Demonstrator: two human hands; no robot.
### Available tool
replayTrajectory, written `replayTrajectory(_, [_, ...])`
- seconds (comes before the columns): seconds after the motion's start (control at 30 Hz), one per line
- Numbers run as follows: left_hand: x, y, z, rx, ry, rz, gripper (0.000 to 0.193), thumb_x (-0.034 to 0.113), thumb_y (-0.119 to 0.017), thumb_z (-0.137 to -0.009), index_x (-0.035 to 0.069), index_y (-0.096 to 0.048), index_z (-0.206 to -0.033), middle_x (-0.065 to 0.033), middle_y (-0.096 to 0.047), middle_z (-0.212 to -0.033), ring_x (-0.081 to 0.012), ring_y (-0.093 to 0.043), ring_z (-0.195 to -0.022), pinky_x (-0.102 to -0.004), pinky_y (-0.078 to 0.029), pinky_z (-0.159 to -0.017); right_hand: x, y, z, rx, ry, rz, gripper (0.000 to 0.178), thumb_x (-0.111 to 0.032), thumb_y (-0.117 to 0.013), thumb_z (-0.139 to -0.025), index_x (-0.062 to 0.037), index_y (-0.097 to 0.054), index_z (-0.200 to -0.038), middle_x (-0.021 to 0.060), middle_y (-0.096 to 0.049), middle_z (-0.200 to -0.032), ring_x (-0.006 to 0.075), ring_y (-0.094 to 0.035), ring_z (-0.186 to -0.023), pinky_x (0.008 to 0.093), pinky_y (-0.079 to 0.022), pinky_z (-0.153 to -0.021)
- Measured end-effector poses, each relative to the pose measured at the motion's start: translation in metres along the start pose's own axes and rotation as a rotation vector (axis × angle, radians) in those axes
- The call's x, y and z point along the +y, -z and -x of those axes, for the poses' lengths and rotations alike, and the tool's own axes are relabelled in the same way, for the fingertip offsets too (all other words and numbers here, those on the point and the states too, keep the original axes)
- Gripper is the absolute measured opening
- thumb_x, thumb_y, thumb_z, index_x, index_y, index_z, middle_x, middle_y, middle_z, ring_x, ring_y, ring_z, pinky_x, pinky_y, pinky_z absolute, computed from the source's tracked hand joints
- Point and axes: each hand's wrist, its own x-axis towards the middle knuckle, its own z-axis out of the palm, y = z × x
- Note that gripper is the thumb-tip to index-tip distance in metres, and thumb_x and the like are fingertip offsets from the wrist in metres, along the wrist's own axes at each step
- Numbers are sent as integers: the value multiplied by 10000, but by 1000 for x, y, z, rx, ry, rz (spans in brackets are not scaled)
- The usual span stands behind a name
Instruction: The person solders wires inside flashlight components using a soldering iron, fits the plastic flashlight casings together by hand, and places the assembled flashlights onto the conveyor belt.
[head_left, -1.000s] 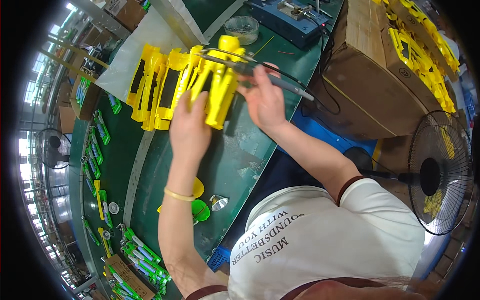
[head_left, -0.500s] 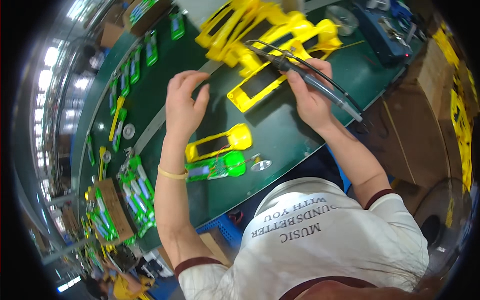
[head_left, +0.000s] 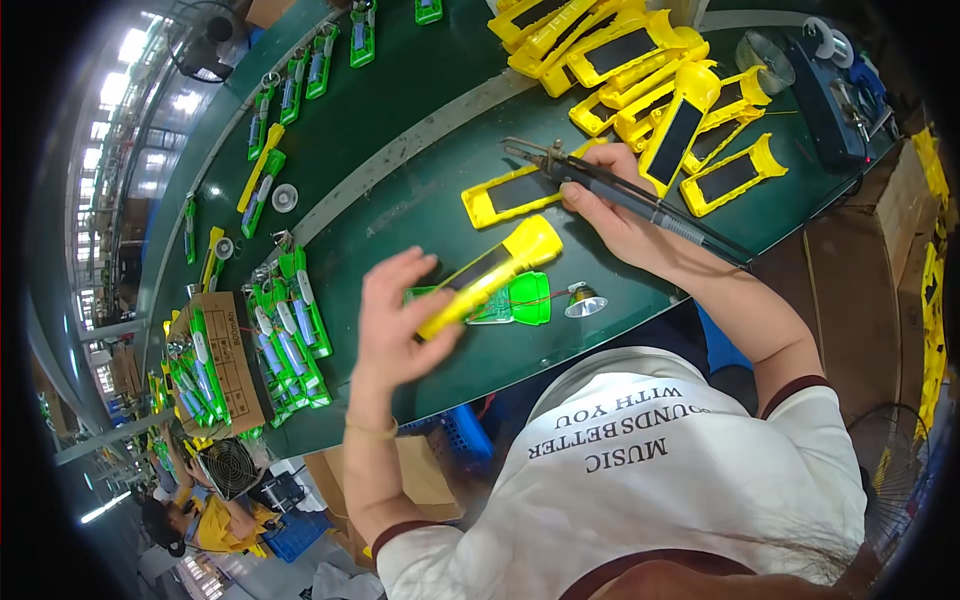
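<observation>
My left hand (head_left: 392, 318), smeared by motion, pinches the narrow end of a yellow flashlight shell half (head_left: 525, 245) with a dark panel. The shell slants over a green flashlight shell half (head_left: 530, 298), partly hiding it and its circuit board. Red wires run from the green half to a silver reflector (head_left: 586, 304) at its right. In my right hand (head_left: 612, 200) a grey soldering iron (head_left: 640, 205) points up and left, its cord trailing along the handle. Beneath the iron's front part lies another yellow shell half (head_left: 488, 204), which the iron and hand partly cover.
A pile of yellow shell halves (head_left: 620, 52) fills the far right. Beyond it stand a round clear dish (head_left: 765, 62) and a blue soldering station (head_left: 828, 100). Green assembled halves (head_left: 290, 335) cluster at the left beside a cardboard box (head_left: 233, 350); others line the curved far edge.
My left hand has come down and taken hold of the yellow shell half, which has tilted and shifted over the green one. The soldering iron stays in my right hand. The whole view has shifted.
</observation>
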Motion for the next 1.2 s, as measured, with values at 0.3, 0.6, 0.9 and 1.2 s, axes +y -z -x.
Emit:
replayTrajectory(0.3, [-10,-5,21,107,209,123,409,75,-757,-599,63,-543,-947,-159,-552,-1050,-312,-552,-914,-375,-468,-794,18,14,-7,111,54,-93,278,-96,-597,-833,-53,-428,-1050,52,-551,-807,107,-537,-673,241,-446,-600])
replayTrajectory(0.6, [-191,13,-89,263,524,-103,512,117,-714,-646,54,-495,-1105,-118,-539,-1040,-276,-548,-977,-330,-435,-860,13,11,-4,21,-155,-387,312,-180,-513,-901,-24,-327,-1097,135,-534,-968,154,-576,-740,263,-508,-653])
replayTrajectory(0.9, [-322,66,-178,93,814,-485,505,397,-662,-739,9,-525,-1031,-153,-599,-1053,-281,-566,-998,-383,-449,-859,24,12,-8,12,-96,-277,355,-264,-540,-885,-33,-339,-1063,139,-478,-986,137,-528,-763,223,-446,-636])
replayTrajectory(1.2, [-300,53,-172,196,905,-693,429,298,-695,-705,-14,-503,-927,-200,-607,-939,-353,-578,-918,-406,-438,-818,27,6,-6,-26,-81,-322,384,-283,-541,-881,-21,-335,-1072,141,-500,-990,165,-585,-804,245,-504,-641])
